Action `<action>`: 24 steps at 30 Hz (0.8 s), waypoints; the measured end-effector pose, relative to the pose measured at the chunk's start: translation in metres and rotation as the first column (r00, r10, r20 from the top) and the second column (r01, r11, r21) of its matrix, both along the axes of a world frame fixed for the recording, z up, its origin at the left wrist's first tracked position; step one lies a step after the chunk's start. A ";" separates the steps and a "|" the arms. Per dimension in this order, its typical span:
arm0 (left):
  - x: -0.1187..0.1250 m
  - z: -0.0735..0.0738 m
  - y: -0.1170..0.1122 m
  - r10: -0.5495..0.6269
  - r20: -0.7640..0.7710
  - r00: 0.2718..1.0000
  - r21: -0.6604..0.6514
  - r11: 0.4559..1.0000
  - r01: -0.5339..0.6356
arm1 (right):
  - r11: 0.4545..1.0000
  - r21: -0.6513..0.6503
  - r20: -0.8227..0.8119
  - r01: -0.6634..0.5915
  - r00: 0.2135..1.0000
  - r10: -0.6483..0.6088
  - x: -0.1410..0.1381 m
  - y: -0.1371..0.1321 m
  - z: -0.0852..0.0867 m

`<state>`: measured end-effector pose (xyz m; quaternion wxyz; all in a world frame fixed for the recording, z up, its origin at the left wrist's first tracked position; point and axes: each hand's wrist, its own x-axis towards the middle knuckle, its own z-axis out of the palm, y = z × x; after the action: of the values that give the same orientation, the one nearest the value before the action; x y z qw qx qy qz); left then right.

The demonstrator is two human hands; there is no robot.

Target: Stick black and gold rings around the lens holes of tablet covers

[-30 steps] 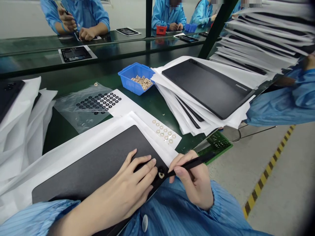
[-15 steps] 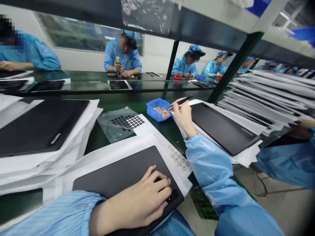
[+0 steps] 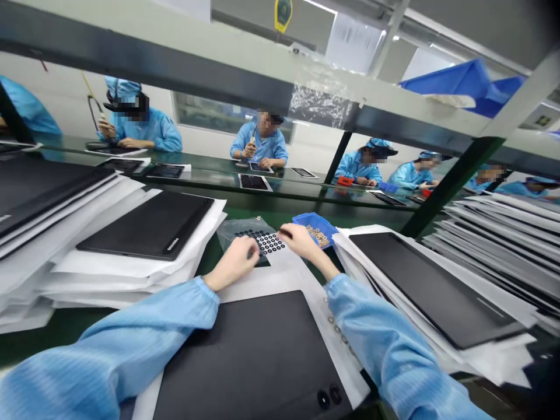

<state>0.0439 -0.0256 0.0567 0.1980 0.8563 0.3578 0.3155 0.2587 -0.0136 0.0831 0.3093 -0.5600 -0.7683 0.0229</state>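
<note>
Lying at left: a flat black rectangular casing, lettered along one edge, tops a pile of white paper sheets; the interleaved paper presumably guards flat faces from rubbing.
Left hand: the bare left hand reaches over the far edge of the central casing, fingers curled in and tips close together beside the rings. Whether anything is pinched there I cannot tell.
Central casing: a flat matt-black rectangular panel with two round dark openings at its near right corner lies on white paper directly before the person, probably for easy reach by both arms.
Clear plastic bag: a thin transparent bag lies under the left hand's far side, partly over the rings, perhaps as their wrapper.
Black rings: small black rings in neat rows sit on a white backing strip between the two hands, a spacing that seems meant for single picking.
Right hand: the bare right hand is closed around a dark slender tool, seen nearly end-on, just beside the black rings.
Blue bin: an open blue plastic bin contains loose tan rings; its walls stop them scattering.
Right pile: another black casing rests on layered white paper, apart from the working spot.
</note>
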 end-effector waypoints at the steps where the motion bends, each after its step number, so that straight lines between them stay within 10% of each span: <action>1: -0.005 -0.002 0.013 0.082 0.012 0.997 -0.037 0.996 -0.081 | 0.998 -0.032 0.021 -0.054 0.998 0.054 -0.012 0.003 -0.005; 13: -0.027 -0.020 0.057 0.601 0.206 0.772 -0.514 0.738 -0.437 | 0.981 -0.137 -0.017 -0.133 0.991 0.132 -0.030 0.027 -0.052; 18: -0.025 -0.018 0.052 0.611 0.384 0.692 -0.690 0.688 -0.224 | 0.988 -0.130 -0.165 -0.085 0.984 0.063 -0.024 0.029 -0.060; 24: -0.011 -0.017 0.052 0.432 0.419 0.798 -0.837 0.524 0.155 | 0.990 -0.079 -0.298 -0.116 0.950 0.088 -0.031 0.031 -0.066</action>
<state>0.0324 0.0268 0.0400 0.6558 0.4783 0.4561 0.3649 0.2277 0.0169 0.0167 0.3913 -0.5240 -0.7397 0.1586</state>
